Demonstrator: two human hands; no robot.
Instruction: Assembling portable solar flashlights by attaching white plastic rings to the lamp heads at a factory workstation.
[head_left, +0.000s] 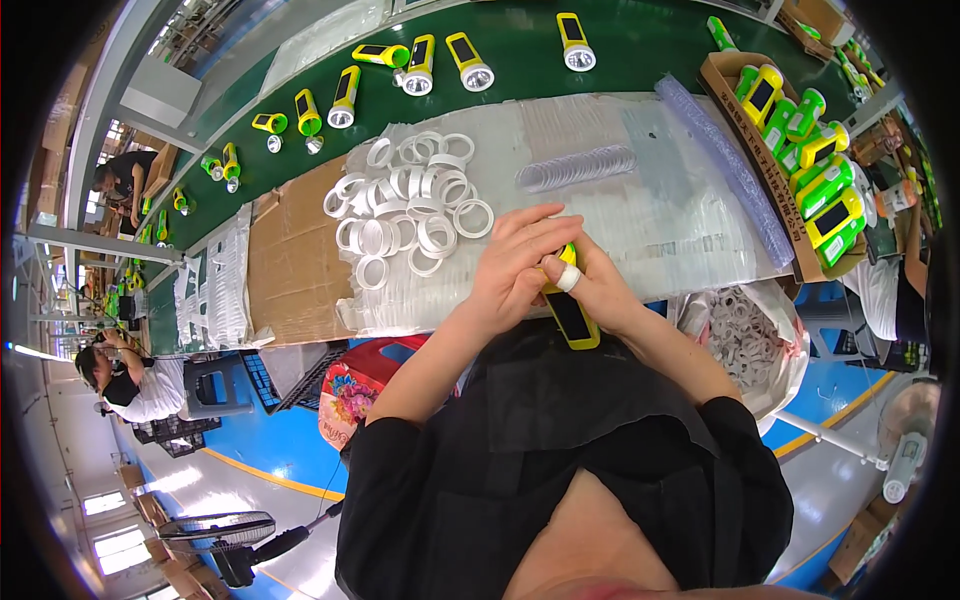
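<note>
Both my hands are closed round the head end of a yellow flashlight (573,322) with a dark panel on its side, its tail pointing toward my body. My left hand (512,262) lies over the head with its fingers bent across. On the other side, my right hand (598,278) grips the body, a white wrap round one finger. The flashlight's front is hidden under my fingers. Left of my hands lies a pile of white plastic rings (410,205). Beyond them, a row of clear round lenses (577,168) rests on the plastic-covered work surface (660,230).
Several yellow flashlights (470,62) lie on the green belt (520,50) at the back. A cardboard box (750,150) of green and yellow flashlights stands at right, beside a rolled bubble-wrap strip (725,170). A sack of rings (745,335) hangs below. Other people sit at far left.
</note>
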